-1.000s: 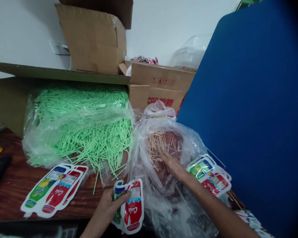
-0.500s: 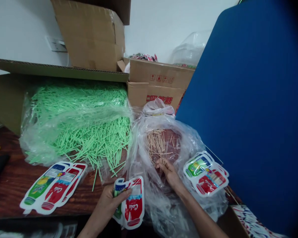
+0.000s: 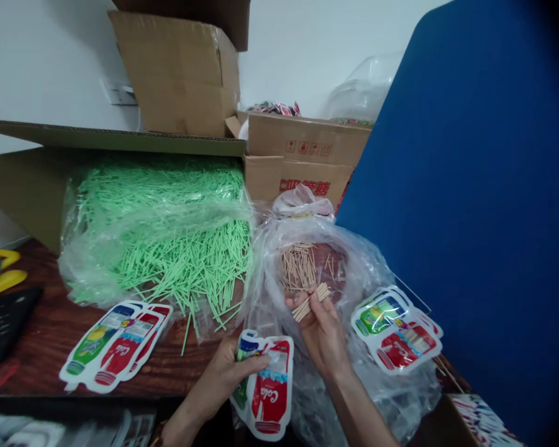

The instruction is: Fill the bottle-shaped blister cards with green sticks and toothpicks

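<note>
My left hand (image 3: pixel 230 372) is closed on a bottle-shaped pouch (image 3: pixel 274 391) printed with a red cola bottle and a green one, thumb across its front. My right hand (image 3: pixel 323 329) pinches a small bundle of short tan sticks (image 3: pixel 323 290) above the opening of a clear plastic bag (image 3: pixel 272 298). More tan sticks (image 3: pixel 299 264) lie inside that bag. To the right, several similar pouches (image 3: pixel 395 329) rest on the plastic; the top one shows tan sticks through its window. Another small stack of pouches (image 3: pixel 116 344) lies on the dark wood table (image 3: pixel 168 379) at the left.
A tipped cardboard box (image 3: pixel 23 186) holds a plastic bag of loose green sticks (image 3: pixel 177 248). Behind stand a printed carton (image 3: pixel 307 143) and a taller box (image 3: pixel 177 74). A blue panel (image 3: pixel 475 205) borders the right side. A black object (image 3: pixel 9 329) lies at the left.
My right hand has turned and lifted slightly from the stick pile, and the bundle now shows between its fingers. My left hand still holds the pouch. The whole view has shifted a little.
</note>
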`<state>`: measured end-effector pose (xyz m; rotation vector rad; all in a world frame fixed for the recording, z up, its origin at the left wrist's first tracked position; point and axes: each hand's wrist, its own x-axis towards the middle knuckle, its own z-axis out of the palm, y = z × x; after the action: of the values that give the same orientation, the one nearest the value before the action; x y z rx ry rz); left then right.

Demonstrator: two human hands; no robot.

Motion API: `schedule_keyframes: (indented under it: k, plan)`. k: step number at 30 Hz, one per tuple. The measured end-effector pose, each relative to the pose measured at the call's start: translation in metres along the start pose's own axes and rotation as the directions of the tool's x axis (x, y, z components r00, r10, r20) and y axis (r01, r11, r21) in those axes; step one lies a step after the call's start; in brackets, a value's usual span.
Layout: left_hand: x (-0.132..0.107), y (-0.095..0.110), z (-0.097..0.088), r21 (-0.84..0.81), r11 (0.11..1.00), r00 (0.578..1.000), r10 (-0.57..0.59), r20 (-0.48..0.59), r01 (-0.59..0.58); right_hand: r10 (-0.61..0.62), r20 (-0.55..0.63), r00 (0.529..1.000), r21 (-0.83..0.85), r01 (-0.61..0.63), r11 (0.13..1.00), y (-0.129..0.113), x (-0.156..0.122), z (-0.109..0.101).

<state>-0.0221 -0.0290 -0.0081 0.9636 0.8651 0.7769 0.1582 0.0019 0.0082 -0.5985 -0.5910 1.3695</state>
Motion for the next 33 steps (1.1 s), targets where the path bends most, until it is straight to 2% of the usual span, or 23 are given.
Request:
schedule_keyframes:
  k: [4, 7, 13, 19, 21, 24, 28, 30, 31, 33]
  plan:
    - [-0.002, 0.005, 0.000, -0.049, 0.999, 1.000, 0.011, 0.022, -0.010, 0.039, 0.031, 0.999, -0.029, -0.038, 0.999, 0.011, -0.014, 0.021]
    - [-0.003, 0.007, -0.001, -0.080, 0.996, 0.999, 0.025, 0.020, -0.024, 0.105, 0.011, 0.994, -0.033, -0.105, 0.994, 0.018, -0.023, 0.026]
    - [-0.004, 0.009, -0.002, -0.124, 0.992, 0.999, 0.036, 0.008, -0.035, 0.132, -0.069, 0.989, -0.140, -0.140, 0.980, 0.027, -0.026, 0.019]
    - [-0.004, 0.011, -0.001, -0.122, 0.992, 0.999, 0.035, 0.015, -0.033, 0.166, -0.076, 0.983, -0.228, -0.180, 0.957, 0.025, -0.031, 0.013]
    - [-0.003, 0.010, -0.002, -0.117, 0.992, 0.999, 0.045, 0.011, -0.044, 0.189, -0.042, 0.981, -0.290, -0.193, 0.937, 0.023, -0.032, 0.012]
    - [0.001, 0.007, -0.005, -0.094, 0.994, 0.998, 0.051, -0.025, -0.053, 0.219, 0.090, 0.972, -0.387, -0.169, 0.907, 0.019, -0.029, 0.013]
    - [0.006, 0.005, -0.009, -0.068, 0.995, 0.995, 0.067, -0.069, -0.072, 0.217, 0.163, 0.962, -0.314, -0.158, 0.936, 0.013, -0.019, 0.015]
    - [0.008, 0.006, -0.011, -0.049, 0.995, 0.992, 0.087, -0.097, -0.092, 0.171, 0.175, 0.970, -0.347, -0.102, 0.932, 0.008, -0.016, 0.016]
    - [0.009, 0.007, -0.011, -0.040, 0.994, 0.989, 0.099, -0.111, -0.104, 0.158, 0.195, 0.968, -0.426, -0.061, 0.903, 0.006, -0.016, 0.017]
    - [0.011, 0.007, -0.012, -0.036, 0.991, 0.984, 0.121, -0.130, -0.127, 0.188, 0.264, 0.946, -0.625, 0.020, 0.780, 0.000, -0.016, 0.017]
